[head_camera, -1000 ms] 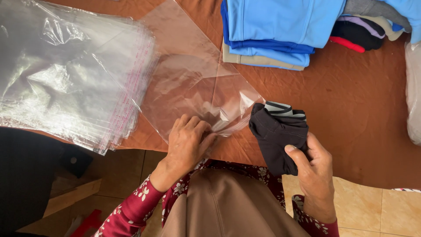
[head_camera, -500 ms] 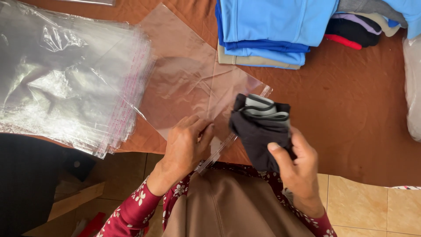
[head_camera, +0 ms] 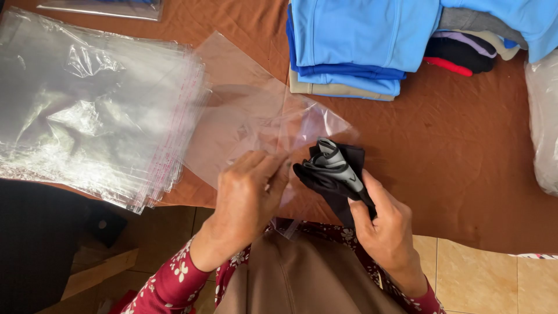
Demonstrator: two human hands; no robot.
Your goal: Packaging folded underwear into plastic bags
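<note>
My left hand [head_camera: 247, 195] pinches the near edge of a single clear plastic bag [head_camera: 244, 116] that lies on the brown table cloth [head_camera: 453, 157]. My right hand [head_camera: 383, 224] grips a folded black garment with a grey band [head_camera: 332, 171], holding it at the bag's open mouth, just right of my left fingers. The garment's upper end sits under the lifted clear flap of the bag.
A thick stack of clear plastic bags [head_camera: 87, 104] lies at the left. Folded blue garments [head_camera: 360, 40] are piled at the top, with darker folded clothes [head_camera: 465, 49] beside them. A clear-wrapped bundle [head_camera: 543, 116] sits at the right edge. Tiled floor [head_camera: 494, 273] shows below the table.
My right hand has moved the black garment leftward to the bag's mouth. My left hand has kept hold of the bag's edge and lifted it a little.
</note>
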